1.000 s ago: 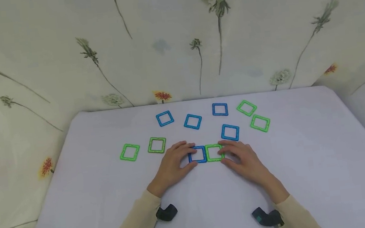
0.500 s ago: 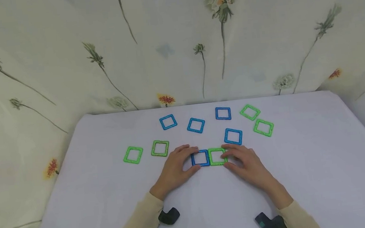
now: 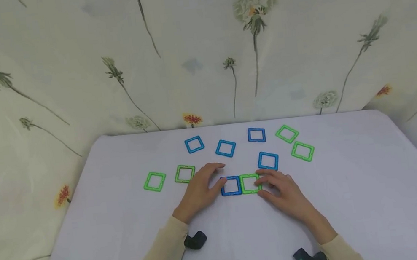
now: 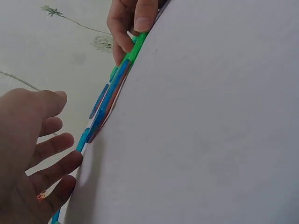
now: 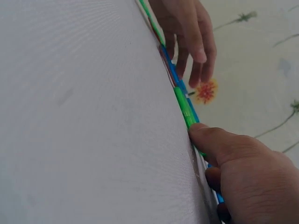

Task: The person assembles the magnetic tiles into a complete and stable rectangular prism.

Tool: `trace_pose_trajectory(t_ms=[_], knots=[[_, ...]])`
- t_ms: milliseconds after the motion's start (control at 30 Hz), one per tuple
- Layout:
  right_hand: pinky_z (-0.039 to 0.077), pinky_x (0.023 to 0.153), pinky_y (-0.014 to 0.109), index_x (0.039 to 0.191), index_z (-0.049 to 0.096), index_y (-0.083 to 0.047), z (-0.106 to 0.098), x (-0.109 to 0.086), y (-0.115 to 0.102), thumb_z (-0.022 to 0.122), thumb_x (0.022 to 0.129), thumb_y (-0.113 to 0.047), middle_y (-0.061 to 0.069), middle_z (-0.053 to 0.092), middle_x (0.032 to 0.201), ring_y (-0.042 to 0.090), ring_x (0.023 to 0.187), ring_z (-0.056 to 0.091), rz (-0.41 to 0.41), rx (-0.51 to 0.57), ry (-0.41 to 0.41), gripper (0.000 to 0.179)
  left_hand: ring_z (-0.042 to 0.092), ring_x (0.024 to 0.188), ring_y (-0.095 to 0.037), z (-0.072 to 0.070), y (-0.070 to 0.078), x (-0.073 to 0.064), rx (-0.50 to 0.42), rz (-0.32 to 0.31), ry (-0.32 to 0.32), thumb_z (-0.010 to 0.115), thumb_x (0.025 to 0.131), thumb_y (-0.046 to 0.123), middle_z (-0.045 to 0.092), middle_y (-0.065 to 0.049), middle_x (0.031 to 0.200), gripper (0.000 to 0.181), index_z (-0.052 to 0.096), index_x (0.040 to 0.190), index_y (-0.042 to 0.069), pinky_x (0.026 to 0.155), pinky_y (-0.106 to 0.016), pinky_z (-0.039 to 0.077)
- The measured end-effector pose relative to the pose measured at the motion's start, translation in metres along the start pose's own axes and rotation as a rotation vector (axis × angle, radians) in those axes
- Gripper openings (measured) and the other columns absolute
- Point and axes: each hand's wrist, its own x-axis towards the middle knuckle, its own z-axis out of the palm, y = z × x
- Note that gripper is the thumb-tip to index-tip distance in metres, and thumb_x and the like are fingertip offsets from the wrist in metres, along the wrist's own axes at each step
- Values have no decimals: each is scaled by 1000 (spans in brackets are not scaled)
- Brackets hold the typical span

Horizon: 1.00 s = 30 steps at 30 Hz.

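Observation:
Two square magnetic building tiles lie side by side on the white table, edges meeting: a blue tile [image 3: 232, 193] at left and a green tile [image 3: 250, 192] at right. My right hand [image 3: 286, 190] holds the green tile by its right side, thumb at the near corner and fingers over the far part. In the right wrist view the thumb presses on the green edge [image 5: 185, 108]. My left hand [image 3: 200, 188] is spread and raised beside the blue tile, its thumb overlapping that tile's corner in the head view. In the left wrist view its fingers stand apart from the blue edge [image 4: 108, 103].
Behind the hands lie several loose blue tiles [image 3: 257, 141] and, at right, two green tiles [image 3: 301, 159]. Two more green tiles, one outer [image 3: 153, 190] and one inner [image 3: 185, 166], lie left of my left hand. A flowered cloth [image 3: 204, 92] hangs behind the table.
My left hand has let go of the blue tile and its fingers have lifted and spread. The right hand keeps its hold on the green tile. The head view has shifted slightly.

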Motion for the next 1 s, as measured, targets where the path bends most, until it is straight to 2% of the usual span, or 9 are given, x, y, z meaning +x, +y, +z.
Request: trace_pose_trajectory(t_ms=[200, 367, 633, 867, 1000], knots=[[33, 79, 26, 109, 64, -30, -3, 0, 0, 71, 85, -28, -4, 54, 135, 5, 103, 52, 26, 13, -6, 25, 57, 104, -9, 0, 4, 31, 25, 7, 34, 58, 93, 34, 57, 6, 124, 42, 49, 133, 25, 87, -28, 51], [31, 77, 25, 108, 64, -29, -2, -2, -1, 71, 85, -28, -3, 54, 135, 6, 101, 53, 41, 36, -18, 24, 54, 92, -9, 1, 1, 48, 74, -15, 44, 60, 93, 30, 56, 4, 118, 41, 52, 132, 22, 75, -22, 48], [31, 76, 24, 108, 65, -30, -3, -3, -2, 72, 84, -27, -3, 56, 134, 4, 100, 55, 14, 22, 4, 25, 54, 88, -7, 6, -4, 58, 158, -2, 36, 63, 91, 25, 55, 7, 127, 38, 56, 128, 22, 75, -21, 49], [32, 77, 24, 108, 64, -29, -2, -3, 0, 72, 84, -27, -2, 56, 134, 3, 98, 56, -13, 20, 7, 25, 61, 99, -10, 7, -2, 65, 248, 9, 17, 60, 93, 26, 56, 4, 126, 35, 58, 128, 21, 87, -27, 52], [32, 76, 24, 108, 64, -29, -3, -3, 0, 72, 84, -27, -1, 55, 134, 4, 97, 56, -13, 15, 9, 25, 59, 85, -8, 8, -3, 67, 287, 22, 2, 57, 95, 27, 54, 3, 124, 35, 58, 129, 22, 77, -24, 53]])
